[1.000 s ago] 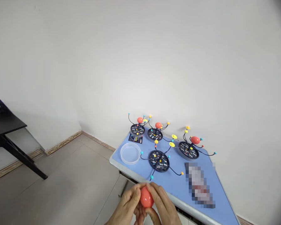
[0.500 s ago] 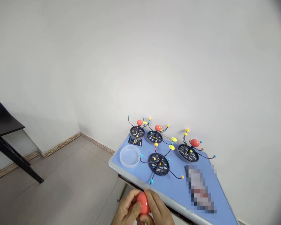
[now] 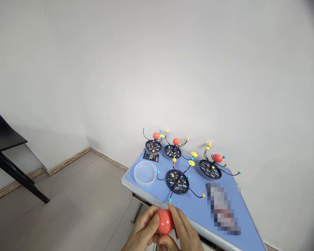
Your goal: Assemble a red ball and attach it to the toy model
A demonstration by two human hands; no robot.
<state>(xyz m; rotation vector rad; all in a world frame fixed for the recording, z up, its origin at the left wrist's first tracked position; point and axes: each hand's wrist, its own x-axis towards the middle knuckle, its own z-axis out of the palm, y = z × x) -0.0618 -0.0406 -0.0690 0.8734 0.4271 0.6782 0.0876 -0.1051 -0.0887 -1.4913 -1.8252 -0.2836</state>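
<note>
From where I stand, both bare hands are at the bottom centre of the frame, wrapped around one glossy, coral-red, egg-like plastic ball (image 3: 165,222). The left hand (image 3: 143,230) grips its left side, thumb pressed against the shell; the right hand (image 3: 185,228) has its fingers along the right side and its thumb beneath. A seam line runs down the ball near its left edge. The ball is held in front of the near edge of a light-blue table with a pale rim (image 3: 196,213).

On that table, just above the hands, sits a round black base printed with small coloured spots (image 3: 177,181), with thin dark curved arms tipped in blue, yellow and orange. The right index fingertip overlaps one blue tip; I can't tell whether they touch. A clear round plastic dish (image 3: 145,174) lies to its left. Farther up stand three similar models, each topped with a red ball: left (image 3: 153,147), middle (image 3: 172,152) and right (image 3: 209,169). A dark printed card (image 3: 154,157) lies by the left one. Toward the lower right, a long object (image 3: 223,209) is blurred into blocks.
</note>
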